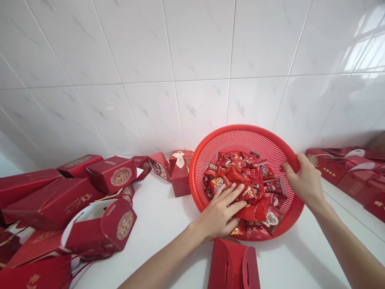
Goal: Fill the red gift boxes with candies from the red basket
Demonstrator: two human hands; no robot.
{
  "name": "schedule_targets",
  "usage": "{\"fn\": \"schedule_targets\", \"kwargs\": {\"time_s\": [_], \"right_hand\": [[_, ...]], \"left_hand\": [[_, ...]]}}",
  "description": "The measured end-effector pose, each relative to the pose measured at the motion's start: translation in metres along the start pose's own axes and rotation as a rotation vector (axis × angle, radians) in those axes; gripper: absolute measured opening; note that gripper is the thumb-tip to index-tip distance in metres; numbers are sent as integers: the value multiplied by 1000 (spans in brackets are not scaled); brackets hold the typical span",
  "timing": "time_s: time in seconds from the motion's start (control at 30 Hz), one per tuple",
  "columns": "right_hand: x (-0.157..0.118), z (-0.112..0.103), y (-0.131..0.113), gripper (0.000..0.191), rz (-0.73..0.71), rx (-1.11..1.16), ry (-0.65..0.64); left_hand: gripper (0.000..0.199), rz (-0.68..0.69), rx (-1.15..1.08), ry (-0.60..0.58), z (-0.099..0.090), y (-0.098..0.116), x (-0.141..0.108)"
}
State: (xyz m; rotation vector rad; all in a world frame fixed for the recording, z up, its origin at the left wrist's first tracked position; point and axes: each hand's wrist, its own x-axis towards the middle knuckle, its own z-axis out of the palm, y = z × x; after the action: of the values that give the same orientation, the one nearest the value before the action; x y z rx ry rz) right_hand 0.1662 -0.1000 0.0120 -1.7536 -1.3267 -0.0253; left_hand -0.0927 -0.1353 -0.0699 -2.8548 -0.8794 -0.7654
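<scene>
A round red plastic colander (240, 134) with a perforated wall is tilted toward me on the white surface. Red-wrapped candies (252, 180) lie heaped inside it. My right hand (305, 180) grips the colander's right rim, thumb on the inner side. Spread over the candies at the lower left of the heap is my left hand (224, 210), its fingers stretched out and resting on the wrappers. Whatever is under its palm is hidden. Just below the colander stands a red gift box (233, 265) with slotted handle flaps, cut off by the lower edge of the view.
Many red gift boxes (90, 224) with gold print are piled at the left. Smaller red boxes (181, 178) stand by the tiled wall (198, 108), left of the colander. More red gift boxes (350, 180) sit at the right on the white surface (156, 228).
</scene>
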Motion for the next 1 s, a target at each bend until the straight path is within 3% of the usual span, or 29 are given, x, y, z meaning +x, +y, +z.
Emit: {"fn": "schedule_targets", "kwargs": {"time_s": [0.27, 0.4, 0.5, 0.57, 0.67, 0.77, 0.87, 1.0], "right_hand": [[2, 7, 13, 14, -103, 6, 55], [-2, 6, 6, 13, -108, -11, 43], [-5, 4, -1, 12, -102, -14, 23], [-7, 3, -3, 12, -109, -15, 20], [-8, 3, -3, 12, -140, -20, 25], [-8, 4, -2, 13, -141, -35, 20], [-9, 5, -2, 16, -143, -54, 17], [-11, 6, -5, 18, -208, -28, 45]], "left_hand": [[50, -106, -250, 40, -23, 3, 13], [22, -234, -248, 283, -43, -6, 35], [24, -401, -178, 417, -54, -25, 65], [43, -519, -149, 347, -55, -37, 83], [68, -564, -157, 102, -49, -43, 94], [56, -450, -129, -57, -41, -33, 85], [37, -319, -134, -49, -41, -19, 67], [21, -297, -143, 49, -45, -10, 43]]}}
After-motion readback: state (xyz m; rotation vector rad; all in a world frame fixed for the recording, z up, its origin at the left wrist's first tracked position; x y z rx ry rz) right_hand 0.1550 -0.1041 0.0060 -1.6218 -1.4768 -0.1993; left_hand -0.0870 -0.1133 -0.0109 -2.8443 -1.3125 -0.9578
